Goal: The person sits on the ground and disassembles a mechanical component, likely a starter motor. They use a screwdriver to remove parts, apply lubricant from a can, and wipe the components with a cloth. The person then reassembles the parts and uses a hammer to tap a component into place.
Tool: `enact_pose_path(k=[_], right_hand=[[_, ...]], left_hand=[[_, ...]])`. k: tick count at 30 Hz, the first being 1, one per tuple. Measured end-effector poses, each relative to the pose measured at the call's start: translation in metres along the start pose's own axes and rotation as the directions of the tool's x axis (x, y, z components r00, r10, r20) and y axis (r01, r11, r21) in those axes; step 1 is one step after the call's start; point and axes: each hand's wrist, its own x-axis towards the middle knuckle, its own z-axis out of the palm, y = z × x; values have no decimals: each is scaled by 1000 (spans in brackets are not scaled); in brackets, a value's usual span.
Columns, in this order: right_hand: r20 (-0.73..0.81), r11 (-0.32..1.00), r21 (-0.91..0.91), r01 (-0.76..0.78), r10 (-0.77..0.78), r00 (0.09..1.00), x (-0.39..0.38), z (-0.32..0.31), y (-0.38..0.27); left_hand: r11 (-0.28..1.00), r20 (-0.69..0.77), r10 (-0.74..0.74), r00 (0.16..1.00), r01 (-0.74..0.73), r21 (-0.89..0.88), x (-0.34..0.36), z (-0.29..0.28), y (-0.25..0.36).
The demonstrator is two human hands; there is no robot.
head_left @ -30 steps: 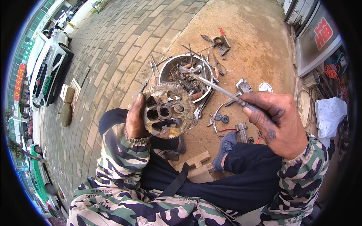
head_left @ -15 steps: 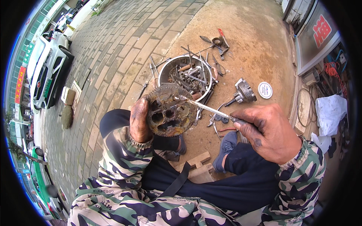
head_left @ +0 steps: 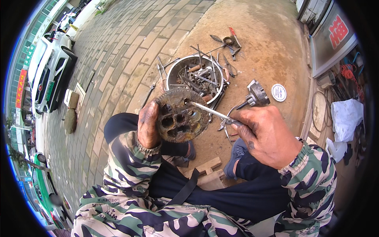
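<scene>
My left hand is closed on the left rim of a round toothed gear wheel, which is brown with grease and has several holes in its face. In my right hand a slim silver metal rod is pinched between thumb and fingers. Its far tip meets the gear's face near a small hole, right of the middle. The rod's rear end is hidden in my palm, so whether it has a handle cannot be seen. Both hands are blackened with grime.
Beyond the gear stands a round metal basin full of tools and parts. A dark metal part with a shaft, a white round lid and red-handled pliers lie on the ground. Wooden pieces are between my feet.
My right hand has moved left, nearer the gear, with the rod. The gear has shifted slightly right in my left hand's grip.
</scene>
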Motion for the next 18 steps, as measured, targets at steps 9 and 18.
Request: enact_pose_path(k=[9, 18], right_hand=[[-117, 839, 524, -147, 241, 963, -15, -36, -14], [-572, 877, 470, -94, 384, 725, -68, -116, 69]], left_hand=[[910, -31, -112, 993, 90, -405, 2, -15, -1], [950, -130, -170, 977, 127, -287, 5, -28, -6]])
